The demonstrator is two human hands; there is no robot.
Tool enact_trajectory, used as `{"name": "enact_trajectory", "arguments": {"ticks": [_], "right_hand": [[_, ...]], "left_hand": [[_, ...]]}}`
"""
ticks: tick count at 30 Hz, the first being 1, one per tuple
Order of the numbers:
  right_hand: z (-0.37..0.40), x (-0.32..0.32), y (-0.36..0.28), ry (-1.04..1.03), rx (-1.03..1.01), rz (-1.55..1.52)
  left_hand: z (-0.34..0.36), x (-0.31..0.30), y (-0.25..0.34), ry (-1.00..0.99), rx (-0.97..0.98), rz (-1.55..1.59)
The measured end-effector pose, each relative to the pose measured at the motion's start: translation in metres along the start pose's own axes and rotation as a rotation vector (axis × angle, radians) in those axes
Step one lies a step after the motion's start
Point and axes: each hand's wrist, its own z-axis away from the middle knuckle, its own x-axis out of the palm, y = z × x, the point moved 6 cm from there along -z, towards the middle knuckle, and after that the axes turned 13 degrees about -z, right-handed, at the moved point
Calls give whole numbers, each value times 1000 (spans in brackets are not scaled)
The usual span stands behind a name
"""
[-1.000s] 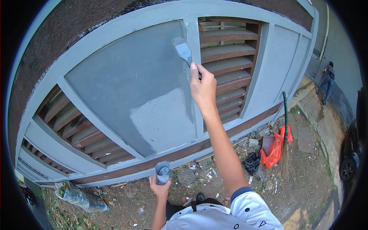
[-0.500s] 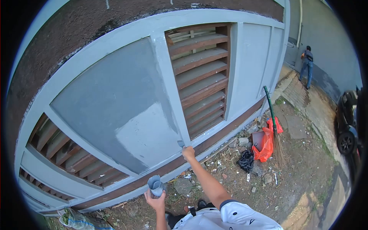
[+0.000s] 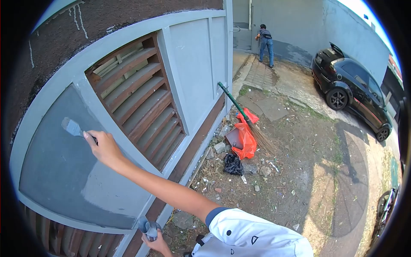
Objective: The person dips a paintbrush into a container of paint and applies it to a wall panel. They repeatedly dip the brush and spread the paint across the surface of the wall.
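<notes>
White short-sleeve shirt [image 3: 261, 227], dark blue cuff [image 3: 212, 213] far up the arm from bare right hand [image 3: 105, 149]; small black dot and triangle marks [image 3: 254, 240]; left hand [image 3: 157, 245] bare

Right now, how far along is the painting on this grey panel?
Done: a lighter patch covers the lower right of the panel. In hand: the right hand presses the brush on its upper part; the left hand holds the grey cup. Left: most of the panel looks darker, and the louvre slats are bare brown.

Hard sunlight brightened the ground [image 3: 299, 171] at 3 o'clock; the wall [image 3: 192, 55] sat shaded; fisheye edges bent, vignetted black.
</notes>
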Motion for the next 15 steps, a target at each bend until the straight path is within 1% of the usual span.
{"name": "enact_trajectory", "arguments": {"ticks": [1,3,5,7,9,11,13,15], "right_hand": [[-2,5,12,-2,0,2],[-2,0,60,182,3,126],[15,-16,113,296,105,43],[46,-35,148,365,250,93],[83,-55,193,387,431,221],[124,-76,243,405,462,374],[165,-100,301,272,761,583],[198,-117,325,327,950,624]], "left_hand": [[1,-1,3,2,-13,27],[0,-1,-1,-12,-27,38],[-4,-2,-9,-20,-34,49],[-5,-4,-19,20,-8,196],[-8,-12,-21,19,-34,156],[-11,-20,-27,8,-56,109],[-17,-25,-31,1,-31,93],[-24,-32,-37,-9,5,85]]}}
